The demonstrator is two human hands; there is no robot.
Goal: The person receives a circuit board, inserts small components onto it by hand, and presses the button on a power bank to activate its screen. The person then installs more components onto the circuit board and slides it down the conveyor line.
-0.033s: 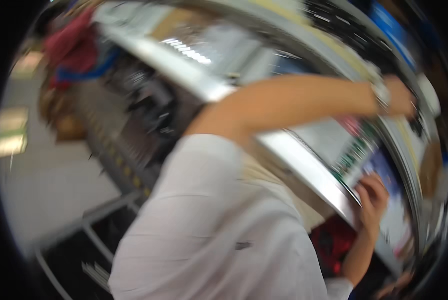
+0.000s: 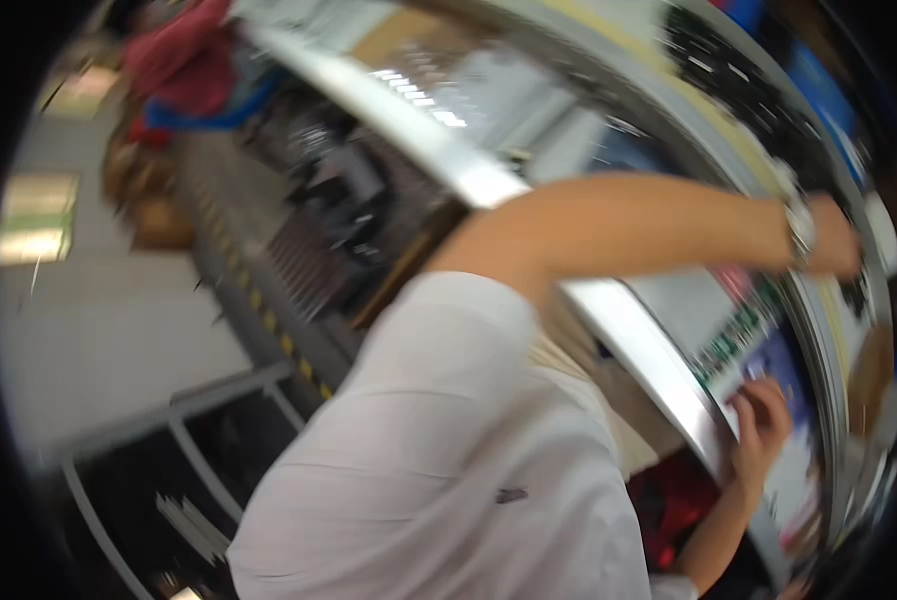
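My left arm stretches across the bench to the far right, with a pale watch or bracelet at its wrist. My left hand is over a raised ledge, just above some small black parts. Its fingers are blurred and partly hidden, so any grip is unclear. Lower down, my right hand hovers at or rests on the bench's near edge, fingers loosely bent and apart, with nothing visible in them. Beside it lies a row of green circuit boards, next to a blue-violet sheet.
The white bench edge runs diagonally in front of me. Clear plastic packaging lies farther left on it. Many dark parts sit beyond the ledge. A black rack and a yellow-black floor stripe are at left.
The whole view has shifted, so the scene sits slightly more right and lower. Both hands keep about the same places relative to the bench.
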